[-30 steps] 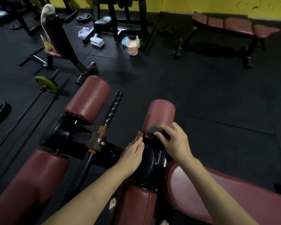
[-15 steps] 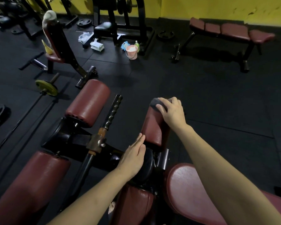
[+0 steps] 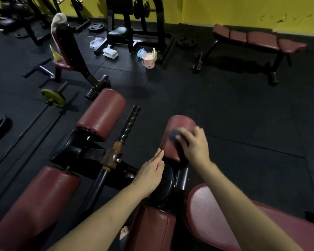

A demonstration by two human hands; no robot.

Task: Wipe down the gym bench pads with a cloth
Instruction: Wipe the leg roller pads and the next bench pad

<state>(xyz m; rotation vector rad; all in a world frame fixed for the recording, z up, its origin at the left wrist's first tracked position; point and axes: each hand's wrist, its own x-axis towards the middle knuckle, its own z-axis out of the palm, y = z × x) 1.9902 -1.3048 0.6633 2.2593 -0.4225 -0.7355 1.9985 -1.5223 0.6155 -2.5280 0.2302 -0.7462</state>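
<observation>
My right hand (image 3: 193,144) holds a small dark cloth (image 3: 173,133) against the middle of a maroon roller pad (image 3: 179,124) on the right of the bench frame; hand and cloth are motion-blurred. With straight fingers, my left hand (image 3: 150,172) rests on the black round hub (image 3: 163,185) below that pad, fingertips touching the pad's near end. A second maroon roller pad (image 3: 102,113) lies to the left. The maroon seat pad (image 3: 216,214) is at the lower right, under my right forearm.
A ribbed black handle bar (image 3: 129,124) runs between the two rollers. A larger maroon pad (image 3: 31,205) fills the lower left. On the black floor lie a barbell with a yellow plate (image 3: 53,97), a pink bucket (image 3: 148,59) and a flat bench (image 3: 257,39) by the yellow wall.
My right hand took the cloth from the roller pad's near end to its far end, then back to the middle. The left hand stayed on the hub.
</observation>
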